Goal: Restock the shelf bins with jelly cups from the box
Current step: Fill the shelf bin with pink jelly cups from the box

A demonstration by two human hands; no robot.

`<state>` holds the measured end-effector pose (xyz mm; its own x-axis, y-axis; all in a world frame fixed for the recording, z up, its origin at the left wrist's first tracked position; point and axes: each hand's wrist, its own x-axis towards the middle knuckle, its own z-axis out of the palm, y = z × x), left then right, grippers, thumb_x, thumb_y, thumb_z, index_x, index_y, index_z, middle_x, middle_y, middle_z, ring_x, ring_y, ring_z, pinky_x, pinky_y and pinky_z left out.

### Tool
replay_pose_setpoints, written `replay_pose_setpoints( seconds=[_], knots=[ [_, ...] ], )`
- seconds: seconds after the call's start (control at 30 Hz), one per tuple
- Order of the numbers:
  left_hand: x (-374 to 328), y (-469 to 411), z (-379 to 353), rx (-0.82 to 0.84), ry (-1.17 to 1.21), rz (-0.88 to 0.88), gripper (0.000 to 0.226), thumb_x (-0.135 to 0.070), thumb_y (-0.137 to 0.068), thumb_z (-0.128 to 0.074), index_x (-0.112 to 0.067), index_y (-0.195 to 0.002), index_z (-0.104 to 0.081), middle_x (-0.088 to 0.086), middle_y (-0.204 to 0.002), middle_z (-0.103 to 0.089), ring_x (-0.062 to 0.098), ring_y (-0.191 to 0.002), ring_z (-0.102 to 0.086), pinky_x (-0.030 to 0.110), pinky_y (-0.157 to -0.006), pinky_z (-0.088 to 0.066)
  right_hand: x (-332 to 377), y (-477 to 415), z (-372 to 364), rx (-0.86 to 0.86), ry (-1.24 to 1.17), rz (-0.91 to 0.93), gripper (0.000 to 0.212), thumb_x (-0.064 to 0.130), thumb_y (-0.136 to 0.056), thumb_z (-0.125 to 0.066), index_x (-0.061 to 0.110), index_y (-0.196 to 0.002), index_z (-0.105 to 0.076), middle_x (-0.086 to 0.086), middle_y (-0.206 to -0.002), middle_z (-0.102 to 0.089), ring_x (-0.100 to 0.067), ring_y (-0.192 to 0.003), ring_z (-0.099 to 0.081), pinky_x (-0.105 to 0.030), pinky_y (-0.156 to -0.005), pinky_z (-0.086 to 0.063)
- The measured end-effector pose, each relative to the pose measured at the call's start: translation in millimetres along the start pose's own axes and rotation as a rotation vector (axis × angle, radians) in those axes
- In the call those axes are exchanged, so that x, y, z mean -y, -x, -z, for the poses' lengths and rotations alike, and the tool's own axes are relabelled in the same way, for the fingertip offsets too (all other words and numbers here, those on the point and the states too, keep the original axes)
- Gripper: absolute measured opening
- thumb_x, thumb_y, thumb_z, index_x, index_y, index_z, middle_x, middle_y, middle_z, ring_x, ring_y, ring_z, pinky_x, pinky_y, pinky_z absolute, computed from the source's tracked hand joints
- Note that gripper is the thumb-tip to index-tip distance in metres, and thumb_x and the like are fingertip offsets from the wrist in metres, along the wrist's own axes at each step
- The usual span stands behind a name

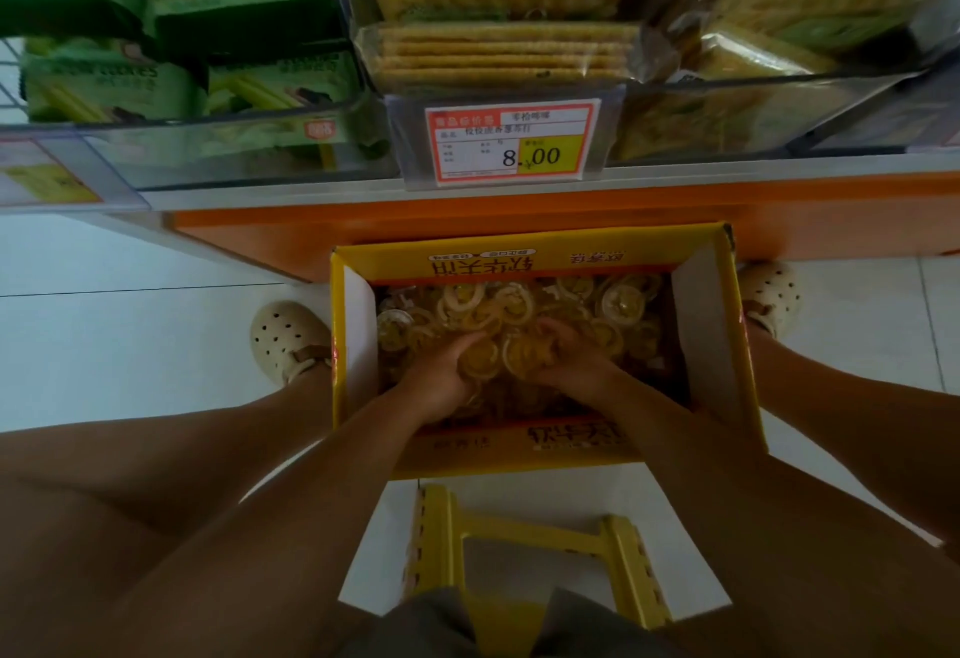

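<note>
An open yellow cardboard box (pixel 724 324) stands on the floor between my feet, filled with several clear yellow jelly cups (pixel 511 301). Both hands are down inside it, side by side. My left hand (pixel 441 371) has its fingers curled around jelly cups in the middle of the pile. My right hand (pixel 571 356) also curls around cups just to the right. The cups under my palms are hidden.
Above the box runs an orange shelf base (pixel 467 226) with clear shelf bins: green cookie boxes (pixel 171 23) at left, packed crackers (pixel 498 7) in the middle and right. A price tag (pixel 511 142) hangs in front. A yellow plastic stool (pixel 524 548) is under me.
</note>
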<state>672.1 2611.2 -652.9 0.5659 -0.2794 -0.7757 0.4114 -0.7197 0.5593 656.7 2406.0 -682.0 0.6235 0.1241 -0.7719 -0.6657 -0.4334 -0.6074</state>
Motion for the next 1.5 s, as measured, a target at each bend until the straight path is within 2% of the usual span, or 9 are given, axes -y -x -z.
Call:
replay_pose_setpoints(
  seconds=[0.17, 0.3, 0.43, 0.73, 1.0, 1.17, 1.27, 1.4, 1.5],
  knots=[
    [1, -13, -8, -0.117, -0.118, -0.04, 0.06, -0.01, -0.087, -0.068, -0.027, -0.14, -0.045, 0.004, -0.145, -0.041, 0.023, -0.129, -0.044, 0.022, -0.091, -0.038, 6, 4, -23, 0.025, -0.042, 0.01, 0.103, 0.026, -0.077, -0.08, 0.028, -0.152, -0.009, 0.012, -0.143, -0.03, -0.011, -0.134, -0.032, -0.025, -0.097, -0.036],
    [-1, -16, -14, -0.152, -0.13, -0.04, 0.048, -0.024, -0.084, -0.074, -0.02, -0.128, -0.056, 0.004, -0.138, -0.044, 0.023, -0.125, -0.046, 0.021, -0.092, -0.035, 2, 5, -31, -0.006, -0.1, 0.047, 0.077, 0.025, -0.083, -0.075, 0.031, -0.145, -0.03, 0.01, -0.137, -0.041, -0.013, -0.126, -0.043, -0.032, -0.1, -0.043],
    [-4, -13, -15, -0.08, 0.033, 0.013, 0.05, -0.027, -0.082, -0.076, -0.026, -0.127, -0.055, 0.001, -0.13, -0.055, 0.019, -0.113, -0.055, 0.025, -0.082, -0.045, 7, 5, -18, 0.015, -0.172, 0.022, 0.039, 0.011, -0.086, -0.069, 0.024, -0.12, -0.054, 0.005, -0.111, -0.061, -0.01, -0.094, -0.06, -0.022, -0.076, -0.052],
    [-1, 4, 8, -0.005, 0.443, 0.292, 0.045, -0.008, -0.076, -0.057, -0.031, -0.114, -0.051, 0.002, -0.116, -0.052, 0.029, -0.107, -0.06, 0.051, -0.097, -0.05, 1, 6, -1, -0.106, -0.457, -0.198, 0.033, 0.004, -0.09, -0.058, 0.013, -0.12, -0.048, -0.011, -0.103, -0.06, -0.021, -0.076, -0.065, -0.017, -0.038, -0.043],
    [-5, -6, -5, -0.161, 0.481, 0.307, 0.02, -0.026, -0.094, -0.058, -0.019, -0.112, -0.053, -0.001, -0.087, -0.058, 0.009, -0.067, -0.056, 0.019, -0.053, -0.044, 3, -2, -9, -0.161, -0.362, -0.206, 0.033, 0.028, -0.093, -0.059, 0.025, -0.124, -0.049, 0.004, -0.105, -0.058, -0.011, -0.09, -0.058, -0.028, -0.071, -0.051],
    [-22, -29, -9, -0.214, 0.341, 0.411, 0.025, -0.035, -0.093, -0.058, -0.019, -0.075, -0.052, -0.004, -0.074, -0.047, 0.015, -0.071, -0.051, 0.031, -0.082, -0.049, 5, -3, -6, -0.155, -0.387, -0.22, 0.036, 0.028, -0.092, -0.061, 0.026, -0.126, -0.048, 0.004, -0.106, -0.057, -0.008, -0.086, -0.057, -0.024, -0.065, -0.048],
    [-36, -36, -16, -0.27, 0.209, 0.454, 0.045, -0.048, -0.097, -0.048, -0.016, -0.066, -0.04, -0.001, -0.069, -0.042, 0.012, -0.06, -0.042, 0.029, -0.065, -0.043, 4, 1, 1, -0.102, -0.361, -0.237, 0.034, 0.031, -0.094, -0.059, 0.027, -0.125, -0.048, 0.005, -0.106, -0.058, -0.007, -0.088, -0.057, -0.023, -0.063, -0.046],
    [-44, -35, -19, -0.276, 0.259, 0.442, 0.039, -0.043, -0.099, -0.048, -0.014, -0.123, -0.057, 0.005, -0.109, -0.059, 0.022, -0.097, -0.058, 0.031, -0.075, -0.044, -1, 7, 10, -0.031, -0.363, -0.273, 0.026, 0.037, -0.09, -0.061, 0.03, -0.114, -0.054, 0.003, -0.108, -0.061, -0.017, -0.101, -0.059, -0.037, -0.085, -0.051],
    [-40, -25, -18, -0.255, 0.379, 0.345, 0.025, -0.037, -0.098, -0.052, -0.022, -0.116, -0.059, -0.001, -0.097, -0.061, 0.015, -0.082, -0.059, 0.024, -0.063, -0.044, -1, 13, 15, 0.075, -0.588, -0.346, 0.02, 0.032, -0.089, -0.061, 0.028, -0.109, -0.062, -0.002, -0.096, -0.063, -0.021, -0.087, -0.061, -0.042, -0.08, -0.052]
  ],
)
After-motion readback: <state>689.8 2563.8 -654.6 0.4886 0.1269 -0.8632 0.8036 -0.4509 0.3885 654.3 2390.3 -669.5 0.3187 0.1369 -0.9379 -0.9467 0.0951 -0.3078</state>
